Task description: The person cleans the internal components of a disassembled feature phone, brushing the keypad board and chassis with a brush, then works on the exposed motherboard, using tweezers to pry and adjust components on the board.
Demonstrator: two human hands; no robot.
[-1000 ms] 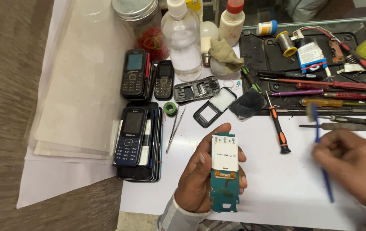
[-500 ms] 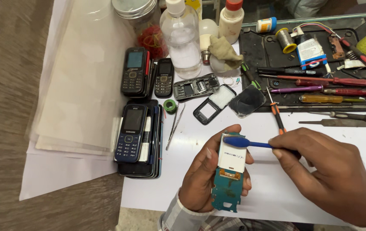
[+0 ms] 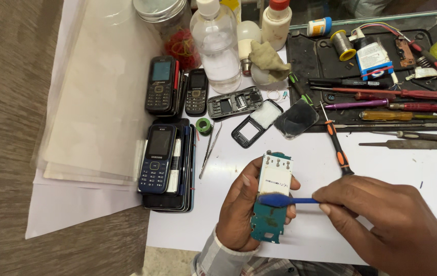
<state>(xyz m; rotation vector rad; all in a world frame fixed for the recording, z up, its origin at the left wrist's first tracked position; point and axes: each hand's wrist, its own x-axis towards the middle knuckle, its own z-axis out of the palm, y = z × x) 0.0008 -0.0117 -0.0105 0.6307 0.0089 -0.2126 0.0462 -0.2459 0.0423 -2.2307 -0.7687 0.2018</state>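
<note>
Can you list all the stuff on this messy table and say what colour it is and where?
circuit board: 1, teal and white, in left hand
brush: 1, blue, across the board
phones: several, dark, stacked left of centre
phone shells: 3, black, centre
tweezers: 1, silver, beside the stack
bottles: 2, clear and white, top
screwdrivers: several, mixed colours, tool tray top right
left hand: holds board
right hand: holds brush

phones (image 3: 159,161), screwdrivers (image 3: 382,95), clear bottle (image 3: 219,48)
</note>
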